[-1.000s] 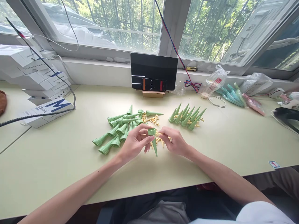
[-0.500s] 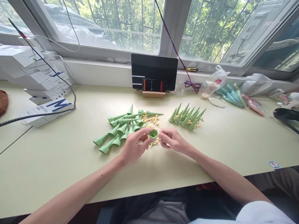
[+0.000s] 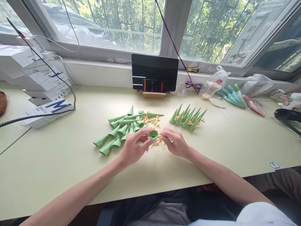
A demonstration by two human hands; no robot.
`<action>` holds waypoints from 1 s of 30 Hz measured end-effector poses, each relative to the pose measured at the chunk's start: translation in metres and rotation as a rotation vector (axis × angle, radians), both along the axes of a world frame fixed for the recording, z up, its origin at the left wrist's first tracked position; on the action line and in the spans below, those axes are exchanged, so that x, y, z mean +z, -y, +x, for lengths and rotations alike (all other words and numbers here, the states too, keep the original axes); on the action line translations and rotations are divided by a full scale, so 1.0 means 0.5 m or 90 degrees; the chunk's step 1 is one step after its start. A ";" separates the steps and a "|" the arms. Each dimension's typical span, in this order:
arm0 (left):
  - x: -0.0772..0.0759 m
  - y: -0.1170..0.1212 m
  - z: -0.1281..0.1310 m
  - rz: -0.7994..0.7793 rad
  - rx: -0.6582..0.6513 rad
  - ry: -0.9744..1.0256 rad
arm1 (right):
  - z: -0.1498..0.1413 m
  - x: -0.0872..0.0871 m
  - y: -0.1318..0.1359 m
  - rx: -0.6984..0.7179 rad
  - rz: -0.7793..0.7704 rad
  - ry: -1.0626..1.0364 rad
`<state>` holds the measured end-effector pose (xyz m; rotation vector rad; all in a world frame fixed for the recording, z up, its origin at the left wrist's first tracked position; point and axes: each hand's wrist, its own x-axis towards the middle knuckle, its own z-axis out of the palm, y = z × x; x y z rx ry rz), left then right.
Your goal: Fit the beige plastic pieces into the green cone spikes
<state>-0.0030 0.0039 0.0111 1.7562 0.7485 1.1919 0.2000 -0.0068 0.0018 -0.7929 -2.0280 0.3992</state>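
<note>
My left hand [image 3: 137,145] grips a green plastic watering spike [image 3: 153,135] between thumb and fingers, its round hollow end facing me. At the spike's right side, my right hand [image 3: 175,142] is closed in a pinch on what looks like a small yellow valve, mostly hidden by the fingertips. Loose yellow valves [image 3: 154,120] lie behind and beneath the hands. To the left is a heap of green spikes [image 3: 122,130], lying in different directions. Several spikes with yellow valves at their sides stand point-up in rows [image 3: 187,117] on the right.
A phone [image 3: 154,85] showing a timer leans on a black tablet [image 3: 155,67] at the back. White boxes [image 3: 44,78] are stacked at the left, with a black cable across them. Plastic bags [image 3: 215,83] and a yellow-handled tool [image 3: 192,69] are at the back right.
My right hand has shifted slightly and its fingers have curled in against the spike's side. My left hand keeps its hold on the spike. The whole view has moved a little.
</note>
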 end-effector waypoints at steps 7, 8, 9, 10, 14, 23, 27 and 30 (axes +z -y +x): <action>0.025 -0.004 -0.001 -0.237 -0.120 0.053 | 0.000 0.000 -0.001 0.007 0.046 0.016; 0.027 -0.006 -0.001 -0.252 -0.128 0.052 | 0.000 -0.001 -0.001 0.006 0.045 0.018; 0.028 -0.007 -0.001 -0.261 -0.132 0.050 | 0.000 -0.001 -0.001 0.004 0.042 0.019; 0.028 -0.008 -0.001 -0.264 -0.131 0.049 | 0.000 -0.002 -0.001 0.002 0.038 0.019; 0.023 -0.006 0.001 -0.221 -0.104 0.044 | -0.003 -0.003 0.002 -0.007 -0.012 0.000; 0.002 -0.005 -0.003 -0.054 -0.022 -0.013 | -0.008 0.024 0.017 0.115 -0.437 -0.155; 0.004 -0.004 -0.003 0.014 -0.002 -0.029 | -0.007 0.031 0.013 0.168 -0.516 -0.196; 0.006 -0.002 -0.002 -0.014 0.000 -0.028 | -0.007 0.030 0.011 0.160 -0.504 -0.192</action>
